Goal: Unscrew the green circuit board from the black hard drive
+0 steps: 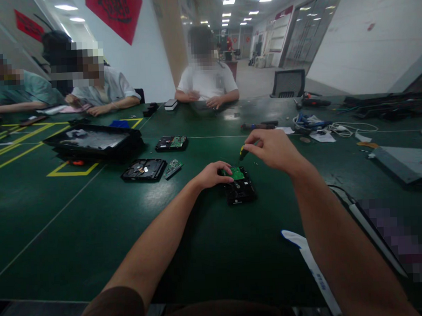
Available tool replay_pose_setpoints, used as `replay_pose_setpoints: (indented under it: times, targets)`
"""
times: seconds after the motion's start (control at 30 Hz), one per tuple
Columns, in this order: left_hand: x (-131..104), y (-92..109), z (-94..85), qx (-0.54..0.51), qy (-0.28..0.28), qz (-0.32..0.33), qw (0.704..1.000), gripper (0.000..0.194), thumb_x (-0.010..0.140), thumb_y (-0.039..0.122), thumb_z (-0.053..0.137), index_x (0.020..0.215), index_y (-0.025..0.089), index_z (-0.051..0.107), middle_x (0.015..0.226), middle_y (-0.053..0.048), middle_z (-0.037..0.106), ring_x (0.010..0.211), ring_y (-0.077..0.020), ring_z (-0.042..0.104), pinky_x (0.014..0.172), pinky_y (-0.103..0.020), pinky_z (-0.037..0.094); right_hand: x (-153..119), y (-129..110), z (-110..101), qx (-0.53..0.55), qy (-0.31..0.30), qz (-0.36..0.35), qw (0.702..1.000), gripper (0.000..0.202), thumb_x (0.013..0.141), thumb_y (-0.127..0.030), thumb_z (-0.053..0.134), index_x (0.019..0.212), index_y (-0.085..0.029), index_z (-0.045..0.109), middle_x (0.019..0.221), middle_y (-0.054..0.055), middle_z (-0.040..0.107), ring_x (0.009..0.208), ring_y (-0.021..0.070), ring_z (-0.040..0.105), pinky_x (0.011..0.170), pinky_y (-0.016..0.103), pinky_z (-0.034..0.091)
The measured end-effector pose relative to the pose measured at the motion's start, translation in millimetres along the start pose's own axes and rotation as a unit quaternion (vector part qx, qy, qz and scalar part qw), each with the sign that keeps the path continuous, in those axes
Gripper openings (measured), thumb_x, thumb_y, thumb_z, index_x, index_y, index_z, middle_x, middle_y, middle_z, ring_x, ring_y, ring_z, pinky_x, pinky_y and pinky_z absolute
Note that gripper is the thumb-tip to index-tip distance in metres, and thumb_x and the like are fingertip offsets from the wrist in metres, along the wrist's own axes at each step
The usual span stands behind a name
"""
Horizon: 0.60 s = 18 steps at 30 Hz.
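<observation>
A black hard drive with a green circuit board lies flat on the table in front of me. My left hand grips its left side, thumb and fingers bent over the board. Above the drive's far right corner, my right hand pinches a small screwdriver with a black and yellow handle, pointing down; its tip is too fine to make out. A few tiny bits, perhaps screws, lie to the right of the drive.
Left of the drive are another hard drive, a loose circuit board, a third drive and a black tray. Cables, a grey metal case and a white strip lie rightward. Several people sit around the table.
</observation>
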<state>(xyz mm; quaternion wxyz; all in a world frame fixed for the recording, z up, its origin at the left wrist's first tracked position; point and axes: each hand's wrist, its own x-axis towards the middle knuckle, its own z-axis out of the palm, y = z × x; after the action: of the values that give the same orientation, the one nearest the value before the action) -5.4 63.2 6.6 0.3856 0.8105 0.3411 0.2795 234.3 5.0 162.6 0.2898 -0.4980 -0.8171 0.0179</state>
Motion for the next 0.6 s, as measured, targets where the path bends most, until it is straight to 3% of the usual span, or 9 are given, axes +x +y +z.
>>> replay_pose_setpoints:
  times: [0.27, 0.37, 0.6]
  targets:
    - [0, 1, 0.7, 0.011, 0.003, 0.000, 1.000, 0.028, 0.076, 0.038, 0.087, 0.097, 0.022, 0.077, 0.133, -0.007, 0.069, 0.119, -0.0255, 0.065, 0.108, -0.043, 0.046, -17, 12, 17, 0.008, 0.043, -0.032, 0.999, 0.018, 0.096, -0.033, 0.061, 0.104, -0.020, 0.071, 0.104, 0.009, 0.077, 0.088, 0.0247, 0.071, 0.082, 0.040, 0.053]
    - [0, 3, -0.1, 0.018, 0.002, 0.000, 1.000, 0.029, 0.076, 0.039, 0.087, 0.098, 0.022, 0.077, 0.134, -0.008, 0.068, 0.120, -0.0257, 0.065, 0.107, -0.043, 0.047, -29, 19, 30, 0.034, 0.071, -0.022, 0.997, 0.026, 0.095, -0.033, 0.063, 0.118, -0.020, 0.065, 0.113, 0.012, 0.075, 0.094, 0.0274, 0.072, 0.085, 0.044, 0.056]
    - [-2, 7, -2.5, 0.038, -0.009, 0.016, 0.999, 0.028, 0.078, 0.039, 0.085, 0.099, 0.023, 0.077, 0.134, -0.008, 0.068, 0.124, -0.0259, 0.064, 0.109, -0.043, 0.046, -44, 28, 54, 0.149, 0.135, 0.012, 0.980, 0.029, 0.098, -0.034, 0.062, 0.124, -0.023, 0.058, 0.117, 0.011, 0.072, 0.098, 0.0263, 0.073, 0.091, 0.045, 0.060]
